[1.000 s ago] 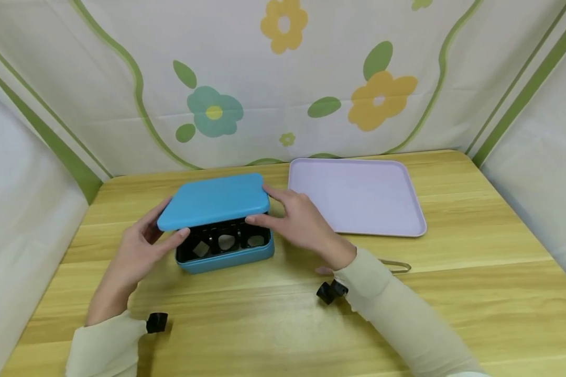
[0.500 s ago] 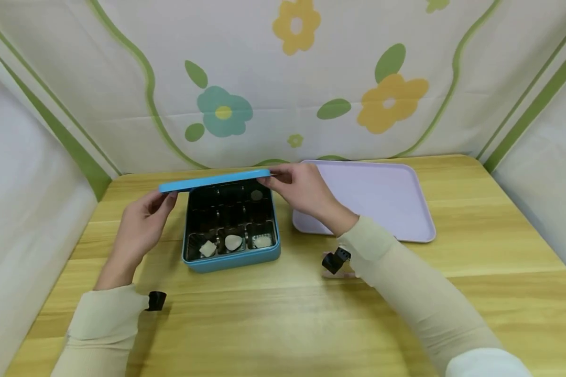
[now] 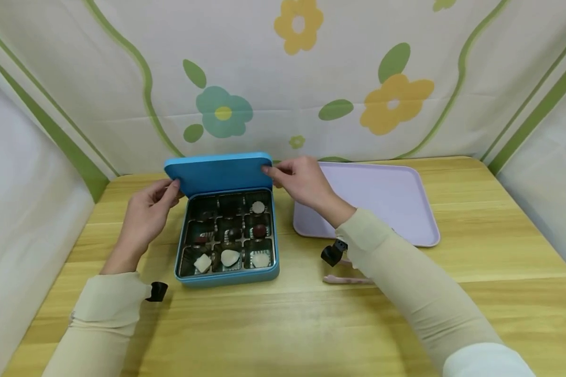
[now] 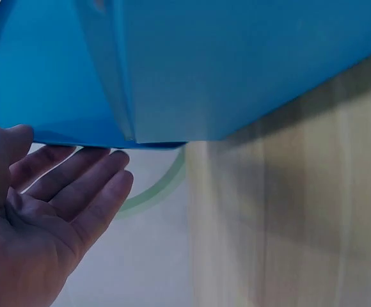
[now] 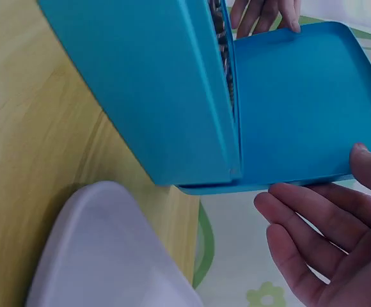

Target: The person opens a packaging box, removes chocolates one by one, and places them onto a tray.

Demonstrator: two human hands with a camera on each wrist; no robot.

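Note:
A blue tin box (image 3: 231,278) stands on the table with its blue lid (image 3: 219,175) raised at the back, inner face toward me. My left hand (image 3: 146,212) pinches the lid's left edge, thumb on the inner side and fingers behind. At the opposite edge my right hand (image 3: 306,183) pinches it the same way. Inside the box is a dark divided insert. White chocolates, such as a heart-shaped one (image 3: 229,257) and a square one (image 3: 202,263), lie in the front row. Farther back are a round pale piece (image 3: 258,207) and several dark ones.
A lilac tray (image 3: 358,199) lies right of the box, partly behind my right forearm. Pink-tipped tongs (image 3: 348,280) lie partly hidden under that forearm. A flower-patterned cloth (image 3: 283,78) hangs behind the wooden table (image 3: 264,330).
Both hands have tilted the lid from lying low over the box up to a steep angle at the back. The compartments and their chocolates have come into view.

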